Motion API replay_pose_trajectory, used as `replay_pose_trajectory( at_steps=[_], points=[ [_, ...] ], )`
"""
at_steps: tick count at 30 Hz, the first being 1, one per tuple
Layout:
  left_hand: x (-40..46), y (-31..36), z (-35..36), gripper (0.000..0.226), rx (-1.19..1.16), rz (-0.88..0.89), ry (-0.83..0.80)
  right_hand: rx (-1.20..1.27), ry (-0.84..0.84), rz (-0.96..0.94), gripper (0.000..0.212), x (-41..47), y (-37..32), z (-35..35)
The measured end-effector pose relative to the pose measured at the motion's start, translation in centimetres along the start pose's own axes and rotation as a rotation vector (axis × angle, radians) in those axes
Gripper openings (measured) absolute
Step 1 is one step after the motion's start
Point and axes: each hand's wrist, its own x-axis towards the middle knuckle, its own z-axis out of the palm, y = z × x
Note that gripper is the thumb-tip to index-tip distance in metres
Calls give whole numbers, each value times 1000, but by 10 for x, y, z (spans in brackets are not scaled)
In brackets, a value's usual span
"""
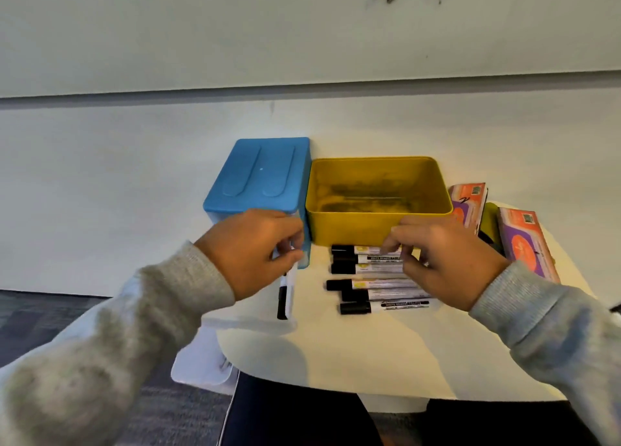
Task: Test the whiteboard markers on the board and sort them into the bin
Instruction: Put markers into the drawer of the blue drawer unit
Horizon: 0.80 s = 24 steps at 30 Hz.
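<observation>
Holding one marker (285,291) in your left hand (255,247), fingers pinched round its barrel beside the blue box (258,176), your right hand (447,257) pinches another in the row (379,279) before the yellow bin (376,193); light, stiff, slick, so grip mid-barrel.

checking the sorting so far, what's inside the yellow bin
No markers show inside the open yellow rectangular bin; only dark smudges mark its floor. The strip just behind its near wall is hidden, so that part cannot be checked.

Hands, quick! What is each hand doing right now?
Left hand: curled round a black-capped marker, cap pointing down.
Right hand: fingertips pinching a marker in the row of markers on the table.
</observation>
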Motion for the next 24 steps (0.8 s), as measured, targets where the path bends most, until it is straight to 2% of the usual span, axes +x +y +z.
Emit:
replay_pose_trajectory(
  at_steps=[5, 11, 24],
  points=[
    [-13, -19, 26, 11, -5, -203, -89, 42, -52, -41, 25, -5, -7, 19],
    [-9, -18, 34, 29, -61, -282, -84, -13, -176, -31, 33, -27, -1, 39],
    [-10, -12, 30, 30, -46, -422, -112, -70, -97, 39, 25, -23, -2, 54]
  ],
)
